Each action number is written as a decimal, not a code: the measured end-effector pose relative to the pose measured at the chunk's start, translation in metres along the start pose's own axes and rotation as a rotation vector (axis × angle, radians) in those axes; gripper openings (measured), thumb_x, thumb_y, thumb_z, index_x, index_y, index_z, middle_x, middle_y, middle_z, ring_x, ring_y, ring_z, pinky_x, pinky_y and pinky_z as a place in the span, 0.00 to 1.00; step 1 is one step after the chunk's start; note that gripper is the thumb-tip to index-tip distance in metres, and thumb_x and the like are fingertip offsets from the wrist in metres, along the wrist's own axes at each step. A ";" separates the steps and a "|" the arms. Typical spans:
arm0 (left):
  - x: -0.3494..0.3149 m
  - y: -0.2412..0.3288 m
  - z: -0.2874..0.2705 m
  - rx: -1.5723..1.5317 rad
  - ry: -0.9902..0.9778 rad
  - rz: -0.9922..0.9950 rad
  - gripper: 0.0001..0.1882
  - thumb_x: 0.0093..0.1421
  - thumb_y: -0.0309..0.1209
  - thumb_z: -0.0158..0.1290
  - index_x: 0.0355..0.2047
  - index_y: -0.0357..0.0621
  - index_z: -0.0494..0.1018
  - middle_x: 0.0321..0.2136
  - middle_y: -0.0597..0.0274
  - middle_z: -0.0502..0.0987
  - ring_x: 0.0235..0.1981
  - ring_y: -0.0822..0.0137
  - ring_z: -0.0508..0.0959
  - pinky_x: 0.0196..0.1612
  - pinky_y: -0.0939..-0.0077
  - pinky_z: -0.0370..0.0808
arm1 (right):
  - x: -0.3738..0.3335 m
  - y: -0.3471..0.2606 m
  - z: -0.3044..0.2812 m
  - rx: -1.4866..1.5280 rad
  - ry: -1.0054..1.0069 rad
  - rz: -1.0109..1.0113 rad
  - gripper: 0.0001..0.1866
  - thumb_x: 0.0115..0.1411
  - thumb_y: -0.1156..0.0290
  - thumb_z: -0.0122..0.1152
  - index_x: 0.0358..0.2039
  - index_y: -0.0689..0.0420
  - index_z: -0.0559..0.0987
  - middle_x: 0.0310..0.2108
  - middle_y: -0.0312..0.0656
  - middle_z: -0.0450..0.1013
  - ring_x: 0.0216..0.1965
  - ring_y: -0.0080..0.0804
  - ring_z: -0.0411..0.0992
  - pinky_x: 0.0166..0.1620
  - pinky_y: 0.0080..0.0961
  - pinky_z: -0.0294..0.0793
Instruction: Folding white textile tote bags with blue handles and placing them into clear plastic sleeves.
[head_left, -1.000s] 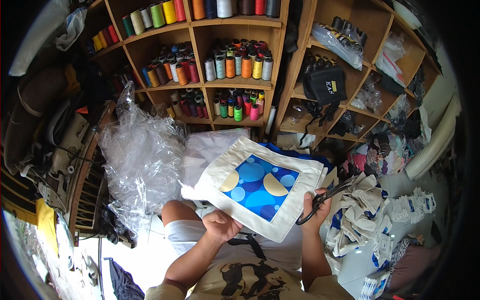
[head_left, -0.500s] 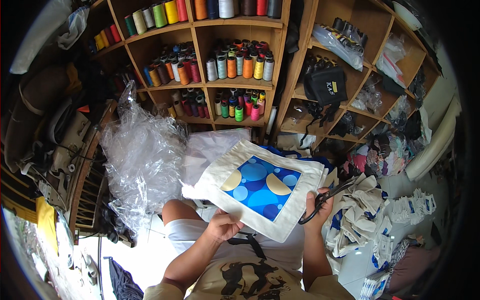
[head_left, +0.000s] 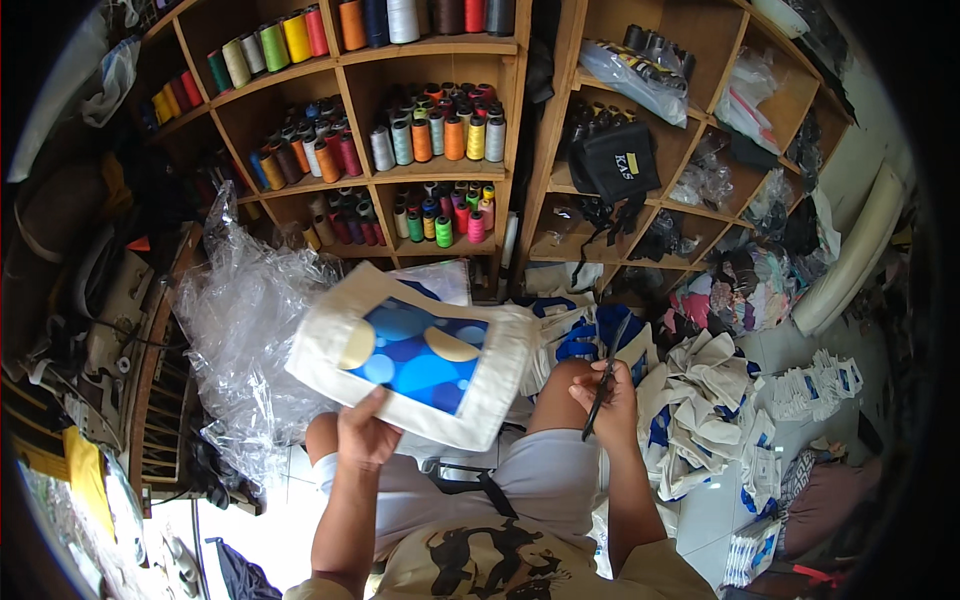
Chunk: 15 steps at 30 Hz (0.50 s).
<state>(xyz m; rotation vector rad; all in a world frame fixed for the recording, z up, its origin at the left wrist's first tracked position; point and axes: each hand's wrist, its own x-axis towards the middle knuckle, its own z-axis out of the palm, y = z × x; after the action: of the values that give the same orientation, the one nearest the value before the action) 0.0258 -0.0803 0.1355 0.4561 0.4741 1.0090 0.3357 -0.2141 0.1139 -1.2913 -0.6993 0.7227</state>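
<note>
My left hand [head_left: 366, 432] grips the near edge of a flat cream canvas bag [head_left: 470, 410], thumb on top. The bag's front carries a blue panel [head_left: 420, 360] patterned with overlapping circles in blues and cream. It is tilted above my lap, toward the left. On the right, my right hand [head_left: 615, 405] is closed around black-handled scissors [head_left: 599, 402], whose blades point up and away from me. The scissors are apart from the bag. Just beyond them lie more cream cloth pieces with blue parts [head_left: 580, 335].
A heap of clear plastic film [head_left: 250, 350] stands at left, beside a wooden-edged machine table [head_left: 150, 370]. Ahead, wooden shelves [head_left: 430, 175] hold thread cones. Right of my knee, cream and blue cloth pieces [head_left: 695, 420] are piled, with stacked bundles [head_left: 815, 385] on the tiled floor.
The bag has moved left with my left hand. My right hand has come away from the bag's right edge, still holding the scissors, which now point more upright. The view has shifted right.
</note>
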 end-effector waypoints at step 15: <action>0.016 0.070 -0.053 0.270 0.051 0.616 0.18 0.64 0.22 0.49 0.55 0.40 0.65 0.46 0.59 0.74 0.47 0.66 0.75 0.53 0.69 0.72 | -0.032 0.019 -0.029 -1.387 -0.266 0.298 0.24 0.52 0.65 0.60 0.46 0.68 0.72 0.32 0.62 0.76 0.36 0.59 0.76 0.41 0.44 0.75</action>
<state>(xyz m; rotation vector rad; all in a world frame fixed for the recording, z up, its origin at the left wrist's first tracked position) -0.0452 -0.0262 0.1298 0.8512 0.5308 1.5587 0.3378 -0.2540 0.0895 -2.6239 -1.3374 0.6251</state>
